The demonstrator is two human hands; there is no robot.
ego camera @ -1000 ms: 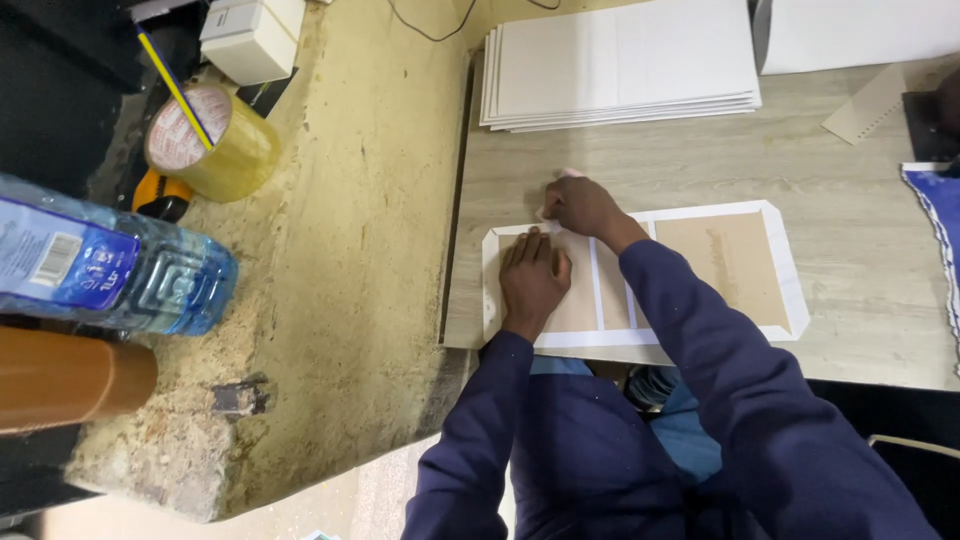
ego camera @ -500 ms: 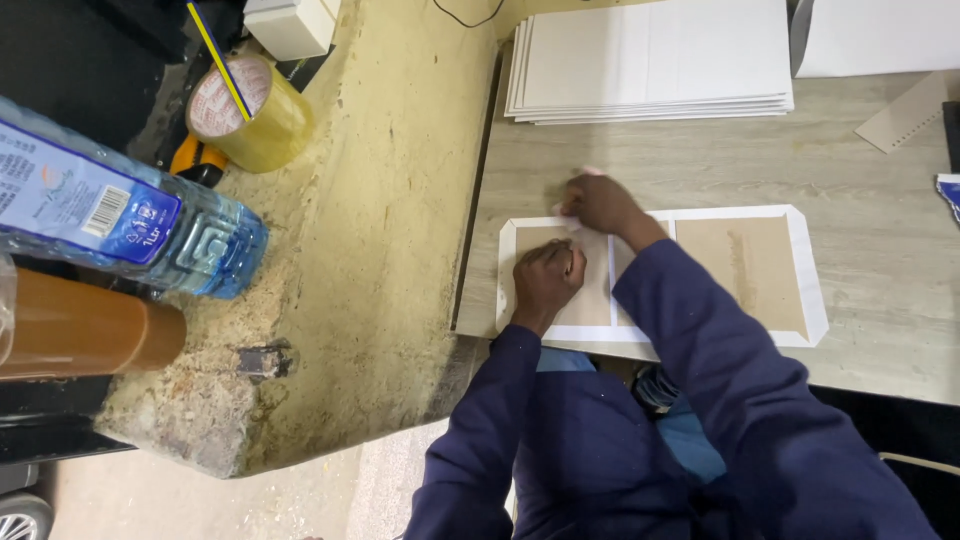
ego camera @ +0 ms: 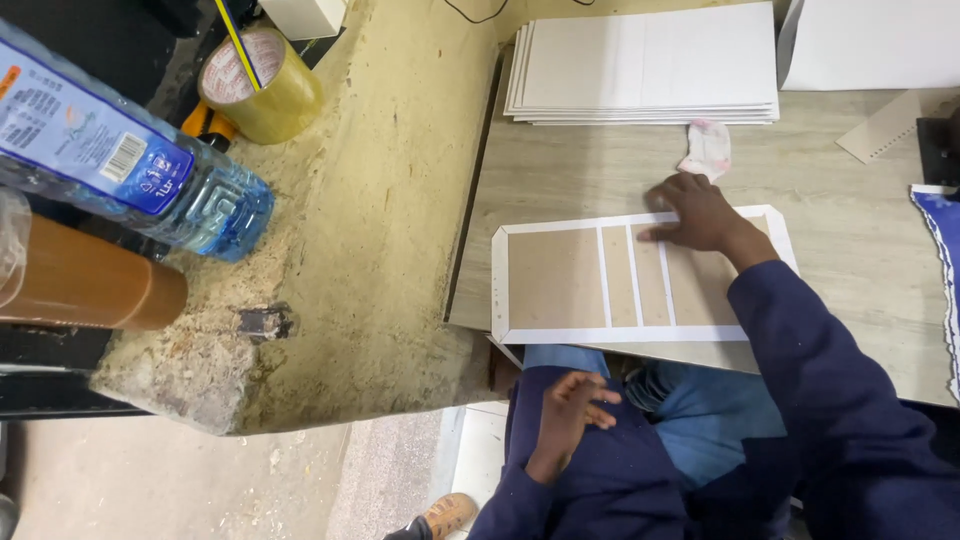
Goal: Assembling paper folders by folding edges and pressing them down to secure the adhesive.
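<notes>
A white sheet with brown cardboard panels glued on it (ego camera: 560, 280) lies flat on the wooden table (ego camera: 600, 170). My right hand (ego camera: 700, 212) presses flat on the panels near the sheet's far edge, fingers spread. My left hand (ego camera: 572, 402) hangs below the table's near edge over my lap, fingers loosely apart and holding nothing. A small white and pink cloth (ego camera: 708, 148) lies just beyond my right hand.
A stack of white boards (ego camera: 645, 65) sits at the table's far side. On the rough yellow ledge to the left stand a tape roll (ego camera: 262, 85), a lying water bottle (ego camera: 120, 160) and a brown tube (ego camera: 90, 285). A blue patterned piece (ego camera: 940, 250) lies at the right edge.
My left hand has come off the sheet and dropped below the table to my lap. My right hand has slid to the right along the panels. The cloth now shows.
</notes>
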